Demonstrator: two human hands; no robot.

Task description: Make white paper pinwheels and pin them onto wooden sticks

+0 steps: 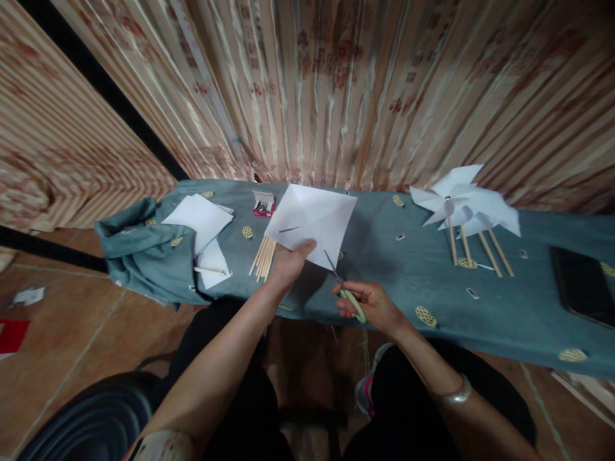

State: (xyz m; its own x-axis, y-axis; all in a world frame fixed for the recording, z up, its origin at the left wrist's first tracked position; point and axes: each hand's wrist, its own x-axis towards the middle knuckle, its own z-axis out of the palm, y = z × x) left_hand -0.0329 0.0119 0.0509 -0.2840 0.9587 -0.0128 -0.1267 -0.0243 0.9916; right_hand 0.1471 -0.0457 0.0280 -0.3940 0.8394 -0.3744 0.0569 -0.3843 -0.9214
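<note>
My left hand (pixel 291 261) pinches the near edge of a square sheet of white paper (pixel 317 208), thumb on top, holding it tilted above the table. Faint diagonal creases cross the sheet, and a dark slit-like line runs inward near its left corner. In my right hand (pixel 369 304) are scissors (pixel 354 305) with light green handles. Their blades point up and left, close to the paper's near right corner; whether they touch it I cannot tell. Beside my left hand lies a bundle of thin wooden sticks (pixel 263 259). A small red and white box (pixel 263 205) of metal pins or tacks sits behind them.
White paper pinwheels (pixel 446 205) on wooden sticks lie at the right, with a dark phone (pixel 581 285) farther along. A stack of white paper (pixel 199 218) and a pale pen-like stick (pixel 210 271) are at the left. A green-grey cloth (pixel 394 269) covers the narrow table; curtains hang behind.
</note>
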